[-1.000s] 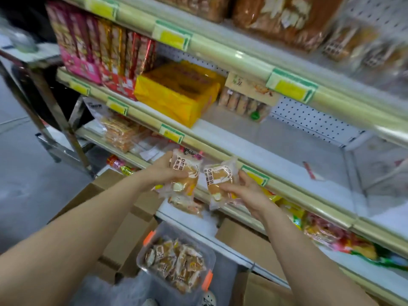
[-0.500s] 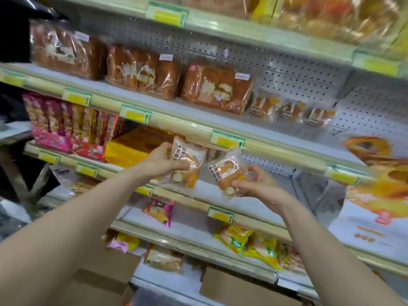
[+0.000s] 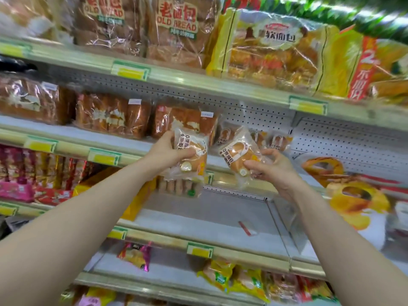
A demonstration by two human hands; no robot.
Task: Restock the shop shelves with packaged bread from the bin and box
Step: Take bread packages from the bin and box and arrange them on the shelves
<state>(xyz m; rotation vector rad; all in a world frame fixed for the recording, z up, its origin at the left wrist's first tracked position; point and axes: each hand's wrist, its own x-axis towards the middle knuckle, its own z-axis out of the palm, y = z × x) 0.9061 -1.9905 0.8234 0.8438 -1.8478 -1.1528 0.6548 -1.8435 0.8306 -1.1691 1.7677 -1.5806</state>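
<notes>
Fingers (image 3: 254, 165) of the right hand (image 3: 274, 171) are curled round a bread packet (image 3: 236, 153), with the matching packets (image 3: 278, 141) seen at 2 o'clock from that packet, farther from the left hand (image 3: 164, 154) gripping a second packet (image 3: 193, 155).

Price labels (image 3: 131, 71) unreadable, top bread bags (image 3: 176, 29) cut by upper edge

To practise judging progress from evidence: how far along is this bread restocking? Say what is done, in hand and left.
Done: a few matching small packets lie on the middle shelf. In hand: the left hand grips one bread packet, the right hand a second packet, both raised before that shelf. Left: setting both down; the bin and box are out of view, so the remainder cannot be told.
</notes>
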